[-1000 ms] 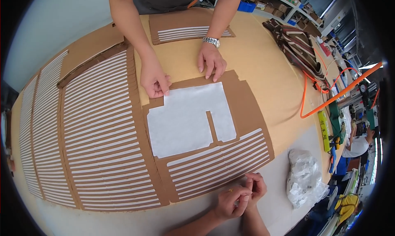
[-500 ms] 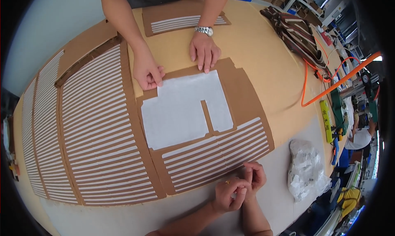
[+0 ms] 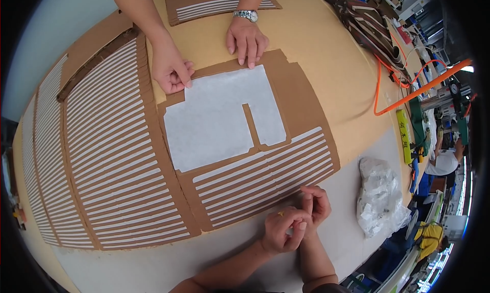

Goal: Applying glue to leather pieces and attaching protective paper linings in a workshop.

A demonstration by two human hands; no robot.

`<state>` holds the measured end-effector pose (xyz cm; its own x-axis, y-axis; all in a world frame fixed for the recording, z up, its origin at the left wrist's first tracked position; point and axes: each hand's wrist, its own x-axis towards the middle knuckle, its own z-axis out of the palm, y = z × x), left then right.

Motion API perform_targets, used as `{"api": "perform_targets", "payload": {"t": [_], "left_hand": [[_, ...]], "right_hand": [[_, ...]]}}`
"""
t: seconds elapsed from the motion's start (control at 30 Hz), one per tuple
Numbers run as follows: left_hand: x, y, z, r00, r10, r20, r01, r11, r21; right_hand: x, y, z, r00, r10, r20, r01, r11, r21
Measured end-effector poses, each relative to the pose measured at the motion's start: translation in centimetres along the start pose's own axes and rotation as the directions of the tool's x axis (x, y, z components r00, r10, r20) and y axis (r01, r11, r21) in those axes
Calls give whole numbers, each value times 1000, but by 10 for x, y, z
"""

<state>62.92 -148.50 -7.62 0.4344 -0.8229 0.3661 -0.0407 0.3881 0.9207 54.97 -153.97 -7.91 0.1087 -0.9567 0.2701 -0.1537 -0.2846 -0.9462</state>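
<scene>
My left hand, with a ring on one finger, is closed with its fingers curled in. Against it rests my right hand, also closed, thumb and fingers drawn together. Whatever they may hold between them is too small or hidden to make out. Both are just over the near edge of a brown cardboard-like panel bearing white stripes and a large white notched patch. Across the table, another person's two hands touch the patch's far edge; the hand nearer the wristwatch lies with fingers spread.
On the left lies a larger brown striped panel. A smaller striped piece sits at the far side. To the right are a crumpled clear plastic bag, a dark patterned cloth bundle, an orange hose and a yellow-green bar.
The view has shifted a little, so the panels and the other person's hands sit higher and further left. My hands keep nearly the same closed pose.
</scene>
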Motion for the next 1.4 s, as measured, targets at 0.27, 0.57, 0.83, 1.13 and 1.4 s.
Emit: {"api": "perform_targets", "payload": {"t": [0.27, 0.57, 0.83, 1.13, 1.4], "left_hand": [[-3, -4, 3, 1000, -25, 5, 25, 999, -38], [1, -4, 4, 1000, -27, -3, 27, 997, -74], [1, -2, -3, 998, -70, 2, 69, 990, -120], [2, -4, 0, 1000, -29, 1, 29, 993, -112], [1, -6, -3, 1000, -11, -9, 10, 997, -81]], "right_hand": [[-2, 2, 4, 996, -15, -92, 15, 1000, -6], [120, -25, 36, 687, -402, 605, 723, 461, -515], [141, -4, 56, 442, -299, 846, 892, 247, -379], [134, -8, 40, 418, -330, 847, 902, 260, -344], [138, -19, 58, 476, -366, 800, 848, 433, -306]]}}
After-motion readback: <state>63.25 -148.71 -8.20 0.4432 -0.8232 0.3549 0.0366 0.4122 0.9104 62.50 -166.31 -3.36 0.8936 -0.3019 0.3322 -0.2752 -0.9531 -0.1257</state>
